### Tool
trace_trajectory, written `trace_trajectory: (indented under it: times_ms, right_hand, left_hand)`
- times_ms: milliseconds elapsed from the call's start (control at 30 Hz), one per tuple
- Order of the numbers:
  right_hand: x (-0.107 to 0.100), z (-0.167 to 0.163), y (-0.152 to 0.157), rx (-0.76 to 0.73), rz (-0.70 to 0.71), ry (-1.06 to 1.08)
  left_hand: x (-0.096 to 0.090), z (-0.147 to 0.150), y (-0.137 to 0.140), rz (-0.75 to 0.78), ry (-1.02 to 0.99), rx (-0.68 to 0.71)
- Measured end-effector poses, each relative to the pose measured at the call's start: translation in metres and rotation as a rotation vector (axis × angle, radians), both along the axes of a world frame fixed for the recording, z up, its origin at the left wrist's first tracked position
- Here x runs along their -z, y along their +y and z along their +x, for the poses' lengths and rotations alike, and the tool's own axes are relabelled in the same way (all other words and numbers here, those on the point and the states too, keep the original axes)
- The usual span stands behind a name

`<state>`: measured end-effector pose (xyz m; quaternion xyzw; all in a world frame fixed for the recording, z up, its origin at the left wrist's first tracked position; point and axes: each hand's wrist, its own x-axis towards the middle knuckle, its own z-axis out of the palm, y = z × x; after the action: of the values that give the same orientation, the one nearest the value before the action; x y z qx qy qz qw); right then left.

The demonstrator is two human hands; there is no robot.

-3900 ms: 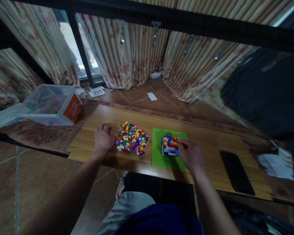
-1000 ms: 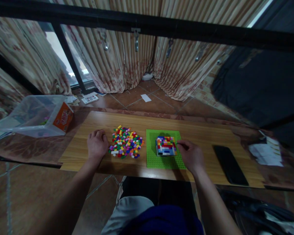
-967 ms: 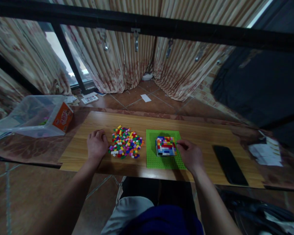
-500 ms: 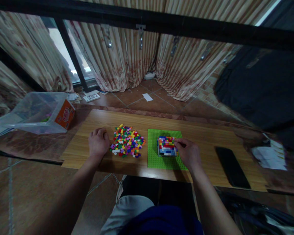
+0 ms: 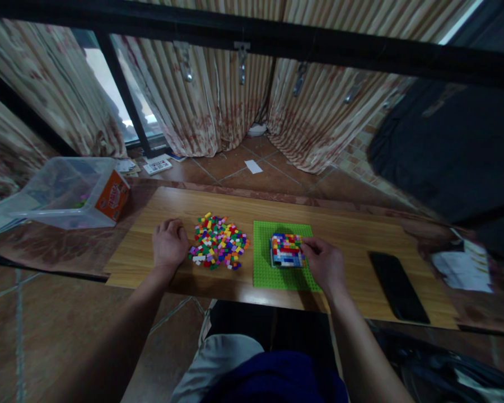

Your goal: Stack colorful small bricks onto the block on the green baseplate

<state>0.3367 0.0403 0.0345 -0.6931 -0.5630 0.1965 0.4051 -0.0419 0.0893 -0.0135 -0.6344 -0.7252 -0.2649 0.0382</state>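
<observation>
A block built of many-coloured toy bricks stands on a green studded baseplate. At its upper right edge are the pinched fingertips of my right hand, touching or almost touching it. Whatever lies between thumb and finger is too small to make out. My left hand rests on the wooden board with its fingers curled in, and nothing shows in it. Just right of that hand spreads a loose pile of small coloured bricks.
The wooden board carries a black phone-like slab at the right. A clear plastic box with an orange label stands left of the board. Papers lie at the far right, and striped curtains hang beyond.
My right hand has shifted slightly to the right along the brick block's edge, with its fingers still pinched. My left hand and the pile look the same.
</observation>
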Motion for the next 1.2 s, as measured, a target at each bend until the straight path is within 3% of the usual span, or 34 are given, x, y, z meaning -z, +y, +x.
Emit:
trace_trajectory:
  times_ms: [367, 667, 967, 1100, 1200]
  right_hand:
    - [0.006, 0.002, 0.007, 0.075, -0.036, 0.184]
    - [0.007, 0.006, 0.011, 0.107, -0.096, 0.217]
    - [-0.005, 0.000, 0.010, 0.121, -0.096, 0.095]
    - [-0.014, -0.009, -0.001, 0.192, -0.042, 0.061]
    - [-0.021, -0.028, -0.018, 0.099, 0.033, 0.076]
  left_hand:
    - [0.003, -0.002, 0.001, 0.029, 0.017, 0.010]
    - [0.003, -0.002, 0.001, 0.022, 0.013, 0.011]
    - [-0.001, 0.001, -0.001, 0.000, 0.007, 0.005]
    - [-0.003, 0.004, -0.002, -0.006, -0.015, -0.007]
    - [-0.004, 0.005, -0.003, -0.016, -0.017, -0.006]
